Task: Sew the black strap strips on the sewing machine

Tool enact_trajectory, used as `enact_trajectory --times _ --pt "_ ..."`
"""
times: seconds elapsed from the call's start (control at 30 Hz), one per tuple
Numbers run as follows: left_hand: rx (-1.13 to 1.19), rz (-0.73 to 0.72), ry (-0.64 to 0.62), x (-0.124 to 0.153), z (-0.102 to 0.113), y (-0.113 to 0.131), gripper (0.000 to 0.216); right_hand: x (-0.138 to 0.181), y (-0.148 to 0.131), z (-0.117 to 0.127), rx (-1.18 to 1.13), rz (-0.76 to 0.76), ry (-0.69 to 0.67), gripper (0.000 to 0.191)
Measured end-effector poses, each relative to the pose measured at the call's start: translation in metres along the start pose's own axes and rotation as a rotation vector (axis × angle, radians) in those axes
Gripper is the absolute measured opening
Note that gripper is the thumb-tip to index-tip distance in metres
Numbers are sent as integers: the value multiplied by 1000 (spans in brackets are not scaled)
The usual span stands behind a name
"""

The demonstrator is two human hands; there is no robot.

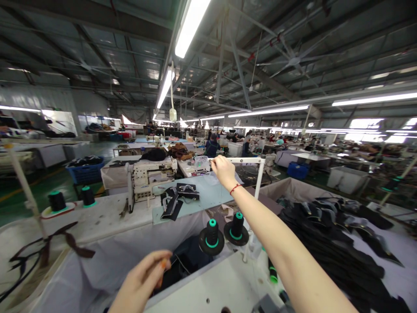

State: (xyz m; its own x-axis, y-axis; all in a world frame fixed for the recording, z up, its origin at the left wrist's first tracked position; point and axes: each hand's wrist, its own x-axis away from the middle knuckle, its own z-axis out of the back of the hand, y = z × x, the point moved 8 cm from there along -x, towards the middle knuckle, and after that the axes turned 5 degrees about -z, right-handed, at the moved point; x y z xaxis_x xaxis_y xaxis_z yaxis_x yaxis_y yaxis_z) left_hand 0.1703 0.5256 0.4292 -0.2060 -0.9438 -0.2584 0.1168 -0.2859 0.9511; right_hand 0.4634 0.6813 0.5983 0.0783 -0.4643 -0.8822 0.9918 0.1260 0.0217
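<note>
My right hand [223,170], a red string bracelet on its wrist, is raised with fingers pinched together at the left end of the white arm of a thread stand [247,160]. What lies between its fingertips is too small to see. Lower down, my left hand [145,276] is closed, thumb against fingers, with an orange spot at the fingertips; whatever it grips I cannot make out. Between my hands, a cone of black thread [212,234] and a second thread cone [238,226] stand on dark discs above the white sewing machine table [195,289].
Black fabric pieces [329,248] are heaped at the right. Ahead are a sewing machine [151,178] and black cut pieces [177,200] on a pale blue tabletop. A cloth-lined bin [107,239] lies beneath my left hand. Several people work farther back.
</note>
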Motion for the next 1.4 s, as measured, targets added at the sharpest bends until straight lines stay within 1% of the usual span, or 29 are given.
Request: enact_trajectory --times 0.1,0.13,0.2,0.27,0.33,0.37,0.43,0.5,0.6,0.8,0.97,1.13,1.4 --pt "127 -54 -18 -87 -15 36 38 -2 1 -1 4 -4 -1 17" --pt "187 -53 -28 -115 -24 46 37 -2 1 -2 4 -3 -1 17" --pt "216 -63 -36 -168 -44 62 40 -3 1 -3 3 3 0 17" --pt "241 -79 -28 -214 -65 70 44 -3 1 -3 4 16 -1 17" --pt "276 -93 -30 -249 -86 72 49 -4 0 -3 8 31 -3 18" --pt "301 -102 -41 -263 -95 73 50 -4 0 -2 12 38 -4 18" --pt "359 -123 -79 -281 -112 74 50 -4 -2 -1 20 56 -6 18" --pt "424 -152 -128 -290 -126 77 50 -4 -4 2 26 77 -11 16" --pt "511 -194 -190 -294 -137 82 44 -4 -7 5 35 104 -20 16" --pt "613 -218 -276 -300 -141 85 16 -5 -8 6 53 107 -43 19" --pt "636 -213 -361 -301 -147 84 8 -5 -10 6 80 101 -76 20" --pt "660 -209 -377 -302 -149 81 9 -6 -11 9 110 67 -105 19" --pt "692 -198 -345 -302 -147 74 9 -9 -10 8 131 13 -148 18"
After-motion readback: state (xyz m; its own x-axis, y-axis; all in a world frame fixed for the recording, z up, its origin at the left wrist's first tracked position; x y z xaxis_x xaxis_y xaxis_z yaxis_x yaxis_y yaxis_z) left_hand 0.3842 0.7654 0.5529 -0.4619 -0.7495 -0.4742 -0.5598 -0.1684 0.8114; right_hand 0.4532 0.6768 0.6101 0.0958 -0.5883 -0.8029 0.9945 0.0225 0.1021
